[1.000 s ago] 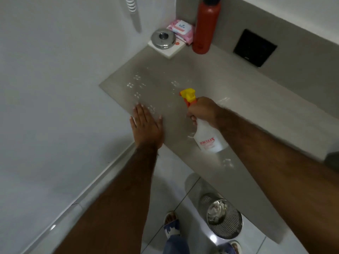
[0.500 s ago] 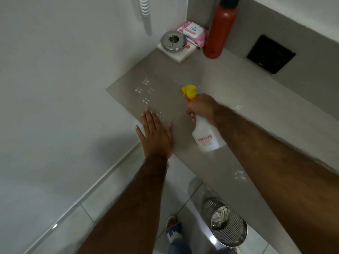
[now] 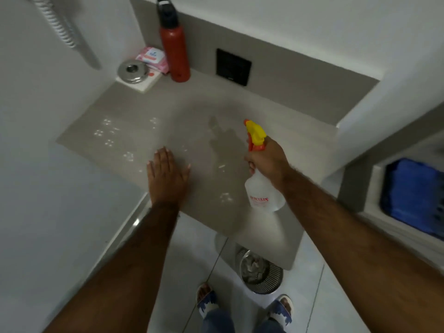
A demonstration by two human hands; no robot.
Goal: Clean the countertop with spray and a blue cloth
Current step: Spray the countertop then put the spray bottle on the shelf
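The beige countertop (image 3: 192,111) fills the middle of the head view, with small wet spots on its left part. My left hand (image 3: 167,175) lies flat and open on the front edge of the counter. My right hand (image 3: 268,158) grips the neck of a clear spray bottle (image 3: 263,194) with a yellow and orange trigger head, held above the counter's right side, nozzle pointing left. A blue cloth (image 3: 413,194) lies in a white basin at the far right, apart from both hands.
A red bottle (image 3: 174,48), a pink wipes pack (image 3: 152,58) and a round metal lid on a white box (image 3: 133,72) stand in the back left corner. A black wall plate (image 3: 233,66) is behind. A metal bin (image 3: 260,272) sits on the floor by my feet.
My right hand with the spray bottle has moved right across the counter. The view has swung right, bringing the blue cloth into sight. My left hand stays flat on the counter.
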